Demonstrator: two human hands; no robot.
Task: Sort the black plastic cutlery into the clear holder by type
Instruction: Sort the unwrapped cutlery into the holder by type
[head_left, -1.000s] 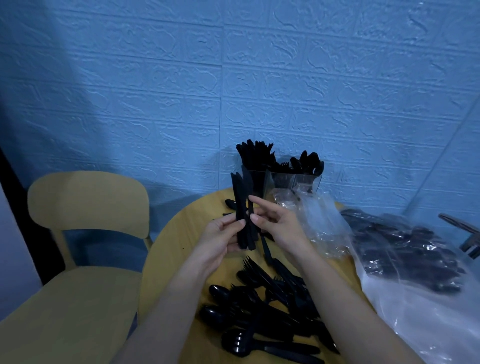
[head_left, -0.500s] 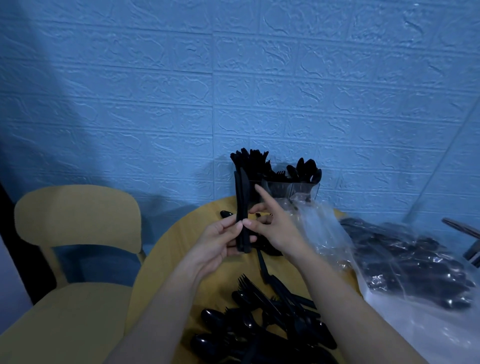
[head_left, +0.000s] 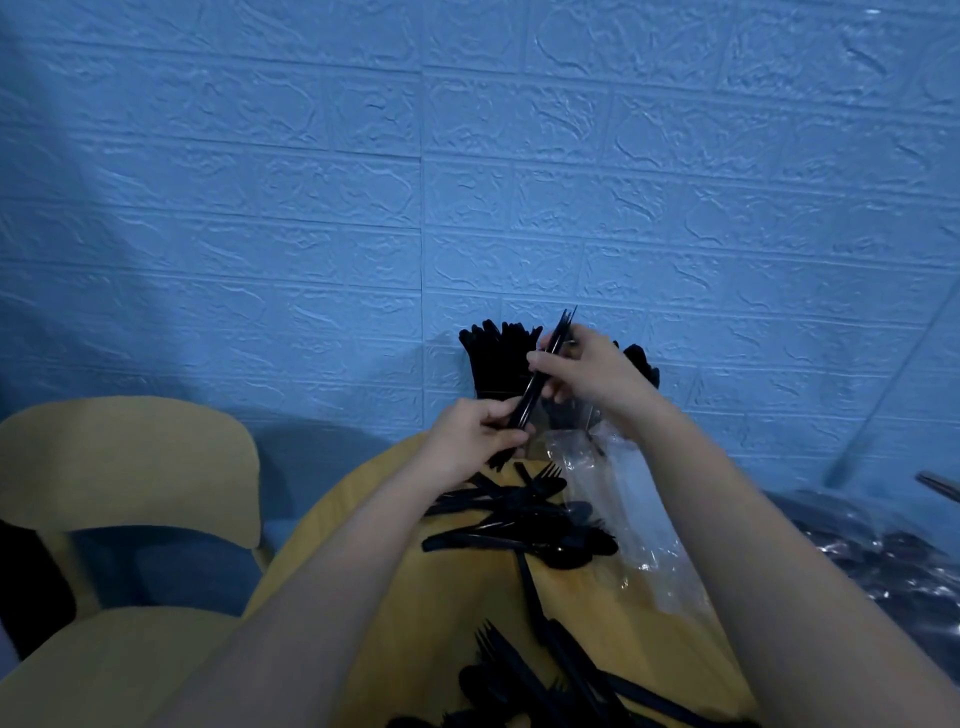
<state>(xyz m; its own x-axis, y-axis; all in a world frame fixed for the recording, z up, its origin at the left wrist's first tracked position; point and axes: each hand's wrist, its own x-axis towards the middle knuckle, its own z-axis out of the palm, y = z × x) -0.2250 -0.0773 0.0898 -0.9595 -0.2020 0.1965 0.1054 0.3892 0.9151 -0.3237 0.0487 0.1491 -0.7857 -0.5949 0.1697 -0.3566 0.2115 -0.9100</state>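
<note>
My left hand (head_left: 475, 436) and right hand (head_left: 582, 371) both pinch the knives (head_left: 540, 382), a light, slippery bundle best gripped mid-handle.

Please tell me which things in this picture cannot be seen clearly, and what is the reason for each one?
Head view only:
- Clear holder: compartments hidden behind both hands.
- Bundle gripped by left hand and right hand: too dark to tell type or count.
- Bag of cutlery: blurred, cut by the right edge.
- Loose pile: partly cut by the bottom edge.
</note>
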